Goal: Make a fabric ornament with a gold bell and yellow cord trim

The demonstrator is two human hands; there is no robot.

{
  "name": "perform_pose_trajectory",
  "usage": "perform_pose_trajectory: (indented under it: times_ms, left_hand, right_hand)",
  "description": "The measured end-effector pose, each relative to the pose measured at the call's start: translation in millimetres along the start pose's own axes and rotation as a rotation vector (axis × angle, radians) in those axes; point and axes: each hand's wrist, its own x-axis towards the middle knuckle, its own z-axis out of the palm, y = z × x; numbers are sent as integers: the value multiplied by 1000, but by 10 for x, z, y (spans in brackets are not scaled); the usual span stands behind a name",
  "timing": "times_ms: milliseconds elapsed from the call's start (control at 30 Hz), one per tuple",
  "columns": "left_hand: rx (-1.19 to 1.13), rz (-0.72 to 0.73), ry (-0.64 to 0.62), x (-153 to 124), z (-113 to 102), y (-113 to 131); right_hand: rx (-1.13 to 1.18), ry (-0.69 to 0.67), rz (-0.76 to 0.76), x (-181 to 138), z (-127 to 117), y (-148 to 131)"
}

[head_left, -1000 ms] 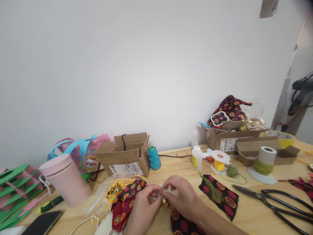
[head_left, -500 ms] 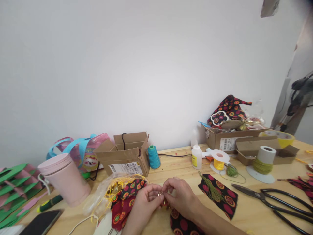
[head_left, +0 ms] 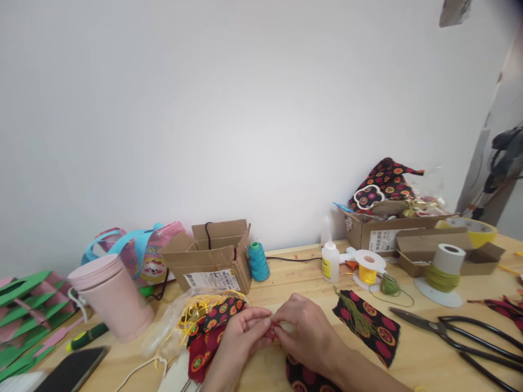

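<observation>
My left hand (head_left: 247, 337) and my right hand (head_left: 304, 332) meet fingertip to fingertip above the front of the wooden table. Both are closed in a pinch on something small that the fingers hide. Under my right hand lies a dark patterned cloth piece (head_left: 304, 377), partly covered by the wrist. Beside my left hand rests a red and black patterned cloth (head_left: 205, 348), next to a clear bag of yellow cord (head_left: 192, 316). To the right of my right hand, an olive-green tassel (head_left: 354, 313) lies on another patterned cloth piece (head_left: 382, 337).
Black-handled scissors (head_left: 439, 326) lie at right, near a green cord spool (head_left: 443, 277). Behind stand a glue bottle (head_left: 330, 264), a yellow thread spool (head_left: 368, 272), a teal thread cone (head_left: 258, 264) and a cardboard box (head_left: 212, 269). A pink cup (head_left: 112, 299) and a phone (head_left: 71, 370) are at left.
A small gold-coloured piece that showed between my fingertips is now hidden. My fingers have shifted slightly and remain together. The whole view has moved a little.
</observation>
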Motion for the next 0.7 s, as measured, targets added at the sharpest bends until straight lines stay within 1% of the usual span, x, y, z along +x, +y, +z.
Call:
perform_pose_trajectory:
  times_ms: [300,433,533,600,633,700]
  left_hand:
    - [5,-6,24,5,20,-6]
    - [12,-8,33,5,23,-15]
    - [12,-7,33,6,29,-16]
    - [10,-5,33,8,35,-14]
    - [9,-3,33,9,37,-12]
    - [3,-1,34,8,40,-9]
  right_hand:
    - [-226,-33,-191,10,118,119]
    - [-251,-27,-210,24,124,94]
    - [-229,0,-166,22,121,91]
    - [-165,37,-87,18,120,108]
    - [-82,56,-26,17,121,120]
    - [197,90,127,23,121,149]
